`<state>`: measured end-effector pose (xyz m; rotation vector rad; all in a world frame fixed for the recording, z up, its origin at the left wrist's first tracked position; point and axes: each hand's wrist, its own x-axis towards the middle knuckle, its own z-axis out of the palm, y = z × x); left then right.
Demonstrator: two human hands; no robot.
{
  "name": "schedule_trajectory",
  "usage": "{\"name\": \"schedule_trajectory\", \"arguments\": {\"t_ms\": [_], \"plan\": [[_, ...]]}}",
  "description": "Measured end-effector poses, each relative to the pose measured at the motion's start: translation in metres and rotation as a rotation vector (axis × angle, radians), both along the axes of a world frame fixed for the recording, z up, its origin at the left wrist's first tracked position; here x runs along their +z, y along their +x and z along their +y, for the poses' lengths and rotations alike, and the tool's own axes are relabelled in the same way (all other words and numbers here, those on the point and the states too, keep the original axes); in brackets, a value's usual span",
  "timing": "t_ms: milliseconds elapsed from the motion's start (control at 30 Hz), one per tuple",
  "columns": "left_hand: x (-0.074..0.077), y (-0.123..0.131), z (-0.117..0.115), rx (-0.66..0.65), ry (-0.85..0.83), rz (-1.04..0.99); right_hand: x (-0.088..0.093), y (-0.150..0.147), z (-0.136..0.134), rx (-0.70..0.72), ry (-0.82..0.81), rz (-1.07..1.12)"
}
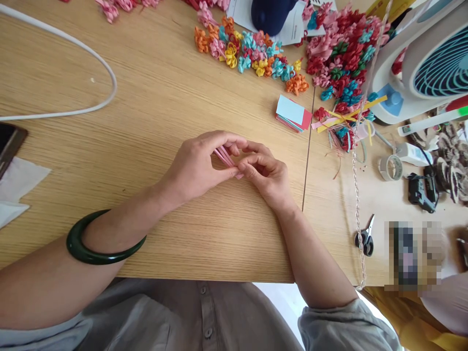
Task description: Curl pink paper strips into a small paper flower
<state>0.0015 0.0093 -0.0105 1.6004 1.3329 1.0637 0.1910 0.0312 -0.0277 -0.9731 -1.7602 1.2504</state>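
Left hand: over the middle of the counter point(146, 87), back from its near edge; left hand point(192, 168) arched, thumb tip pressing the lower end of the strips.
Pink strips: a few narrow pink strips point(224, 156), slanting between the hands, held up in the fingers.
Right hand: meets the left at the strips' lower end; right hand point(272, 183) pinching there, thumb to finger.
Stage: strips look straight, no loops visible; judged early in the work on this piece. Folding detail hidden by fingers. Many looped flowers about look complete; how many more are wanted, cannot tell.
Counter's left edge of view: dark phone point(10, 141), white tissue point(22, 180) just below it; white cable point(114, 80) curving in, well apart from the hands.
Far side, middle: row of mixed-colour flowers point(230, 54).
Beside the seam: stack of coloured slips point(291, 111), nearest item to the right hand's far side.
Beyond the seam: mound of red and pink flowers point(332, 53), white fan point(405, 83), tape roll point(384, 168); scissors point(366, 242) near the near edge.
Obstruction: braided cord point(354, 170) hangs across the right part of the view, apart from the hands.
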Motion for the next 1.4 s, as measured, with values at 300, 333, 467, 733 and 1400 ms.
{"name": "schedule_trajectory", "arguments": {"t_ms": [300, 333, 467, 733, 1400], "plan": [[-0.004, 0.001, 0.0, -0.011, -0.22, -0.392, -0.004, 0.001, 0.004, -0.073, -0.148, 0.201], [-0.004, 0.002, 0.0, -0.008, -0.291, -0.449, -0.004, 0.001, 0.004, -0.093, -0.148, 0.205], [-0.001, 0.004, -0.001, -0.032, -0.429, -0.499, -0.004, 0.0, 0.003, -0.11, -0.135, 0.23], [0.004, 0.009, -0.003, 0.027, -0.47, -0.546, -0.005, -0.004, 0.001, -0.123, -0.061, 0.158], [0.002, 0.006, -0.003, 0.021, -0.415, -0.522, -0.008, -0.006, -0.004, -0.131, 0.043, 0.122]]}}
